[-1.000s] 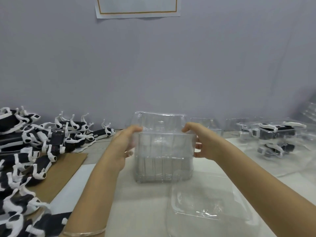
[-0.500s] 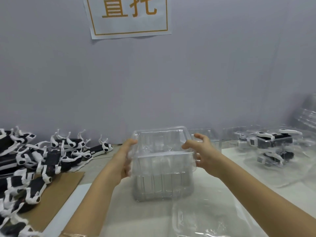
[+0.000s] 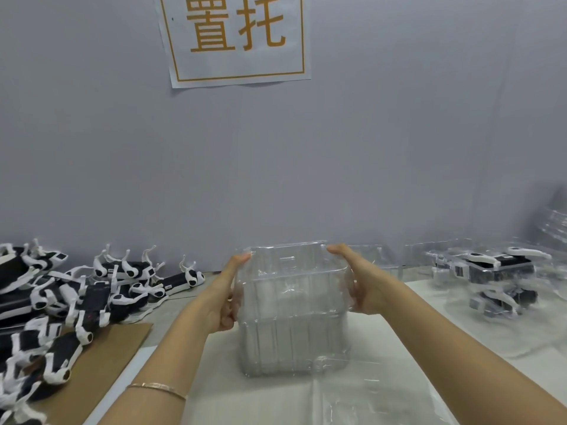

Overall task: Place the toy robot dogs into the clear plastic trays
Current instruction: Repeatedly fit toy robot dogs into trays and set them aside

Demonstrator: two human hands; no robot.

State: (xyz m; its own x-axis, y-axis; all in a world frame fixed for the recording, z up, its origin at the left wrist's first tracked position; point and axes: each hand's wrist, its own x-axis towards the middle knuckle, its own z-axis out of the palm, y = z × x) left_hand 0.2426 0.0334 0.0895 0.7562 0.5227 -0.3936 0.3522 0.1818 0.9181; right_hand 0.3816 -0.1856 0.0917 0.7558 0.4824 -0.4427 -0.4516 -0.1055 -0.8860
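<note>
A tall stack of clear plastic trays [image 3: 294, 326] stands in the middle of the table. My left hand [image 3: 227, 296] grips the left side of the stack's upper part, fingers reaching to the rim. My right hand [image 3: 359, 280] grips the right side the same way. A pile of black-and-white toy robot dogs [image 3: 70, 305] lies at the left, partly on a brown cardboard sheet [image 3: 101, 369]. Another toy robot dog [image 3: 500, 271] sits packed in clear trays at the right.
A clear tray [image 3: 377, 403] lies flat on the white table cover in front of the stack. More clear trays [image 3: 552, 228] lean at the far right edge. A grey wall with a paper sign [image 3: 236, 38] rises right behind the table.
The head view has tilted up, so the wall sign shows fully. Both hands have stayed on the sides of the tray stack, the upper trays slightly raised.
</note>
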